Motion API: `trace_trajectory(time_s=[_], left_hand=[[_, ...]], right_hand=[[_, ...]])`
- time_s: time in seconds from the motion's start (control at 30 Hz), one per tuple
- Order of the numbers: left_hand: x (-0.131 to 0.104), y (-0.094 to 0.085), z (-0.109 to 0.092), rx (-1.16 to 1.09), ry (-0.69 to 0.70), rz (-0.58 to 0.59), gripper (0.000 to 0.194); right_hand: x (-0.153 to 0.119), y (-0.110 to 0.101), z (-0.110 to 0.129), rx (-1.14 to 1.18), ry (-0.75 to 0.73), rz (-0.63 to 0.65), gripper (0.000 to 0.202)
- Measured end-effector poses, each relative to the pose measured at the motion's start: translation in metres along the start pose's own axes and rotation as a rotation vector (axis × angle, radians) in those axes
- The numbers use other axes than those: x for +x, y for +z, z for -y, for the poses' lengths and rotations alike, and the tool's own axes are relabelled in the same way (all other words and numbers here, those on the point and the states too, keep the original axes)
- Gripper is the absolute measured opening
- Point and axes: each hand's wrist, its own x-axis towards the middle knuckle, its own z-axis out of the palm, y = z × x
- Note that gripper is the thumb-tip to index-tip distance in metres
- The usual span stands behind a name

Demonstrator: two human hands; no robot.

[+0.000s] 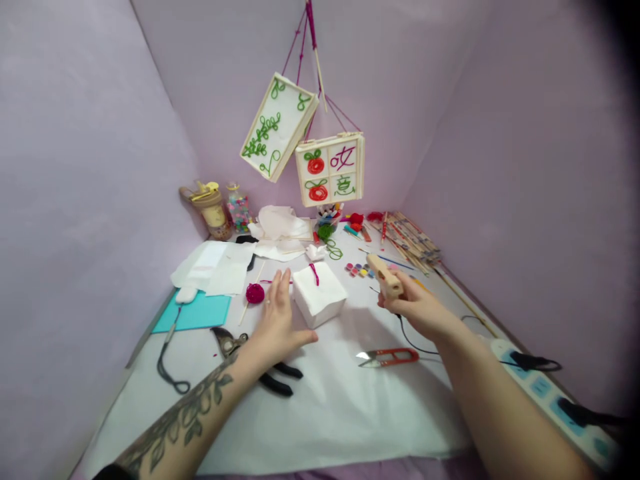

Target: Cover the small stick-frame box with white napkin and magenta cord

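A white box with a magenta yarn loop on top sits mid-table. My left hand is beside its left side, fingers spread and holding nothing. To the right of the box, my right hand is wrapped round a beige tool with a dark cord, held above the table. Between my hands and nearer the front lie red-handled thread snips. Black-handled pliers lie partly under my left wrist. A magenta yarn ball rests left of my left fingers.
Two decorated panels hang over the back. A power strip lies at the right edge. Newspaper-wrapped sticks, a paint set, a turquoise board, white sheets and jars surround the work area.
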Motion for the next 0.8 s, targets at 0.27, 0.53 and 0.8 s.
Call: trace_trajectory(time_s=[0.27,0.53,0.8], left_hand=[[0.016,0.042,0.008,-0.214,-0.205,-0.093,0.138],[-0.003,0.019,-0.007,0.153,0.087,-0.136,0.063],[0.035,-0.009,-0.01,0.342,0.463,0.09,0.015]], right_hand=[[0.011,0.067,-0.021,0.392,0.048,-0.188,0.039],[0.019,0.067,-0.024,0.512,0.046,-0.307,0.04],[0.007,0.054,-0.026,0.403,-0.007,-0.261,0.036]])
